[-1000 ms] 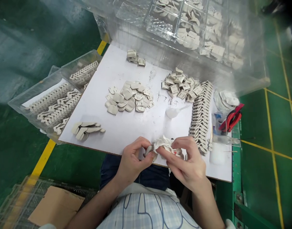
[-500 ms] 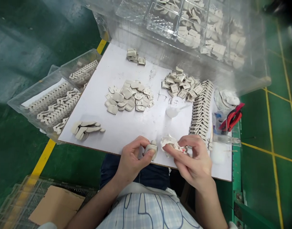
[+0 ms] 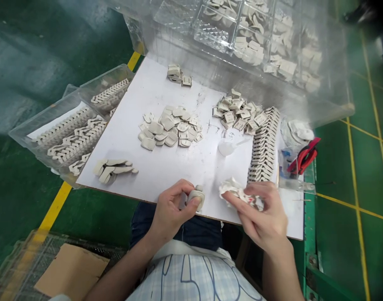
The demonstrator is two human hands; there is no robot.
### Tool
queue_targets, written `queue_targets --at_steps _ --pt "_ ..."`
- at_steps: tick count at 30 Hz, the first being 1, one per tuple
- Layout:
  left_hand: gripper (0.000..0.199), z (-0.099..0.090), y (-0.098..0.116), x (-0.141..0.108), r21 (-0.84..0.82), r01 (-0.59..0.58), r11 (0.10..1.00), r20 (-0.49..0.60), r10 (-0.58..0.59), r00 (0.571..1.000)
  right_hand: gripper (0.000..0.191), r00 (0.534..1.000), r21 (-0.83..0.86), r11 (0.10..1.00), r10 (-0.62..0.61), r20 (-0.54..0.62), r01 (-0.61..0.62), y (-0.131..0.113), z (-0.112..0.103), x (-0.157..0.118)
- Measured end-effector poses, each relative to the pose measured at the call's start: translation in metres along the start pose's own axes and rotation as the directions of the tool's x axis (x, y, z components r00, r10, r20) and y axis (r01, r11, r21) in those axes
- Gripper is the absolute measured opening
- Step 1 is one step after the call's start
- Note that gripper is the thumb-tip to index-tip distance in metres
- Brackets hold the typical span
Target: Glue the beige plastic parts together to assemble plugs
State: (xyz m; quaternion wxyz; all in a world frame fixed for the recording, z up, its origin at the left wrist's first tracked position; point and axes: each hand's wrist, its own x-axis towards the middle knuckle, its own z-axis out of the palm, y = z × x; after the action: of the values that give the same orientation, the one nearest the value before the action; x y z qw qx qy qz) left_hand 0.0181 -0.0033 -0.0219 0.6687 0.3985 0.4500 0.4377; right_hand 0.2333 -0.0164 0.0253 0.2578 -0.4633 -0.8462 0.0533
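Observation:
My left hand (image 3: 175,209) is closed around a small beige plastic part (image 3: 196,197), pinched between thumb and fingers above the board's front edge. In my right hand (image 3: 263,217) is a crumpled white cloth or tissue (image 3: 235,191) with a red mark, held apart from the part. Beyond my hands, a pile of rounded beige pieces (image 3: 169,127) lies on the white board (image 3: 178,173). A row of nested beige parts (image 3: 262,148) runs up beside my right hand. Two longer joined beige parts (image 3: 114,170) rest at the board's left.
A small clear scoop (image 3: 226,148) lies mid-board. Behind it is a heap of clip-like pieces (image 3: 238,112). Red-handled pliers (image 3: 304,156) stand at the right edge. A clear divided tray (image 3: 178,33) overhangs the back; another clear bin (image 3: 28,136) of parts sits left.
My right hand has moved right with the crumpled white cloth, away from the beige part. My left hand has shifted very slightly left, keeping its hold.

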Motion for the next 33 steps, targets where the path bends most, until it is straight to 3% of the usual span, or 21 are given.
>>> queue_targets --at_steps 3,10,17,24,33 --pt "0.015 0.002 -0.001 -0.001 0.033 -0.010 0.999 0.001 0.010 1.000 0.037 0.995 0.060 0.996 0.066 -0.076 -0.062 0.001 0.003 -0.002" --pt "0.014 0.002 -0.003 -0.001 0.020 -0.045 0.999 0.033 0.044 0.998 0.037 1.000 0.164 0.986 0.022 0.009 -0.023 -0.013 0.017 0.015" --pt "0.015 -0.001 -0.002 0.000 -0.034 -0.014 0.999 -0.003 0.014 1.000 0.033 0.999 0.071 0.997 -0.025 0.036 0.022 -0.010 0.015 0.009" --pt "0.016 0.001 -0.002 -0.001 -0.004 -0.035 0.999 0.006 0.035 0.999 0.039 0.992 0.122 0.988 0.106 -0.071 -0.096 -0.007 0.014 0.001" --pt "0.015 0.001 -0.005 0.000 0.006 -0.065 0.998 0.017 0.065 0.998 0.035 1.000 0.085 0.996 0.006 -0.002 -0.006 -0.020 0.019 0.019"
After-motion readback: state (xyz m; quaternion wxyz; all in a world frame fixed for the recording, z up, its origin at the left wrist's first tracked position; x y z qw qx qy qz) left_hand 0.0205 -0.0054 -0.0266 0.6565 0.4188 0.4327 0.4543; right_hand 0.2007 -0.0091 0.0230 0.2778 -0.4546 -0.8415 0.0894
